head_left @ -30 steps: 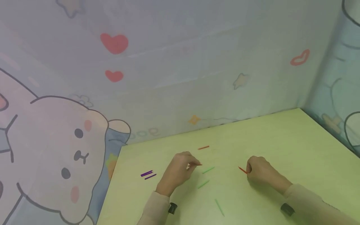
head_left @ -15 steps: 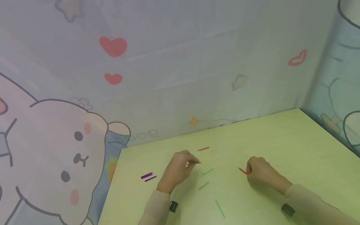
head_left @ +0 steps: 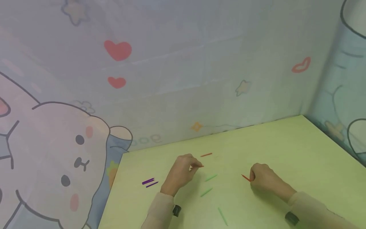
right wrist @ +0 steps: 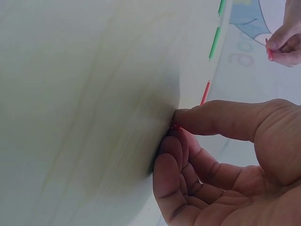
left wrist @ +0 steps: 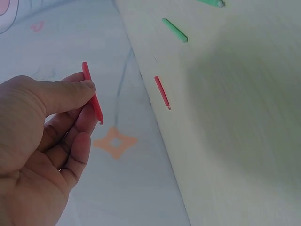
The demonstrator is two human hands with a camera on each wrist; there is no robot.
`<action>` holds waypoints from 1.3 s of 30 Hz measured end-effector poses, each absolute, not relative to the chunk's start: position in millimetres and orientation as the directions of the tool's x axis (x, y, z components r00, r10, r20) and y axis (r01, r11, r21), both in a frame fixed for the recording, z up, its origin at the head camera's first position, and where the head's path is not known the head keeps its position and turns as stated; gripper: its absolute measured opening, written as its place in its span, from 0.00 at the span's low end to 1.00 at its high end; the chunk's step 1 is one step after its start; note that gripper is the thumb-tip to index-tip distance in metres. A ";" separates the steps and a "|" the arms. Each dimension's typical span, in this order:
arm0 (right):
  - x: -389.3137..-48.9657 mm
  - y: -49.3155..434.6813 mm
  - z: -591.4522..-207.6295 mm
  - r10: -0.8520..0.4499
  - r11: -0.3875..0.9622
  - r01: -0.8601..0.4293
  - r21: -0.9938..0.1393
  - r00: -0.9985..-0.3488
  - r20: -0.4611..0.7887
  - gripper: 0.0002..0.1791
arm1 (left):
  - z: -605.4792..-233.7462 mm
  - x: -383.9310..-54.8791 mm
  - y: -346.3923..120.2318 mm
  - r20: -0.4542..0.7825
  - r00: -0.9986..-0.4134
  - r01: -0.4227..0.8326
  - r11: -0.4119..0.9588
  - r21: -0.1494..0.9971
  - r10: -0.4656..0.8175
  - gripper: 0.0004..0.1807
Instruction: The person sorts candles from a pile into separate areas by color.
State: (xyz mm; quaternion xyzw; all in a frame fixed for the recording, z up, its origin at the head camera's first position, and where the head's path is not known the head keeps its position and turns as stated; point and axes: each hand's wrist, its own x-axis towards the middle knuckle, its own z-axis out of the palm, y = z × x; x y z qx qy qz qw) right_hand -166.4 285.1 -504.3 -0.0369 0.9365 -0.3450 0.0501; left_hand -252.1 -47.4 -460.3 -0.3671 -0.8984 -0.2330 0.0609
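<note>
My left hand point(head_left: 180, 173) pinches a thin red candle-like stick point(left wrist: 97, 104) between thumb and fingers, above the table. A short wick-like tip shows at its lower end in the left wrist view. To the right, my right hand point(head_left: 264, 176) is low over the table, with a second red candle-like stick point(head_left: 245, 177) pinched in its fingertips. That stick's rear part is hidden by the hand; whether it touches the table, I cannot tell. A third red stick point(head_left: 206, 155) lies on the table beyond my left hand.
Three green sticks point(head_left: 211, 177) lie spread on the pale yellow-green table point(head_left: 286, 143) between the hands. Three purple sticks point(head_left: 148, 181) lie close together on the left. A patterned cloth wall point(head_left: 177, 105) rises behind the table's back edge.
Both hands keep their pinch and stay almost in place. Slightly less of the left red stick shows past the fingertips. The head view has tilted a little, shifting the table lower.
</note>
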 end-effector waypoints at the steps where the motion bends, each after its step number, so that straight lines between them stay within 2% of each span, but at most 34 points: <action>1: -166.3 285.0 -504.5 -0.105 0.759 -0.036 -0.650 -0.992 -0.067 0.10 | -460.2 -252.5 -46.8 0.281 -0.723 0.688 0.623 0.372 0.631 0.08; 11: -165.7 285.4 -504.3 -0.102 0.753 -0.026 -0.658 -0.992 -0.078 0.10 | -462.2 -257.7 -40.9 0.295 -0.705 0.707 0.607 0.363 0.644 0.08; 39: -165.7 284.5 -502.7 -0.103 0.764 -0.040 -0.644 -0.993 -0.061 0.10 | -471.4 -268.9 -36.2 0.246 -0.728 0.680 0.628 0.378 0.640 0.09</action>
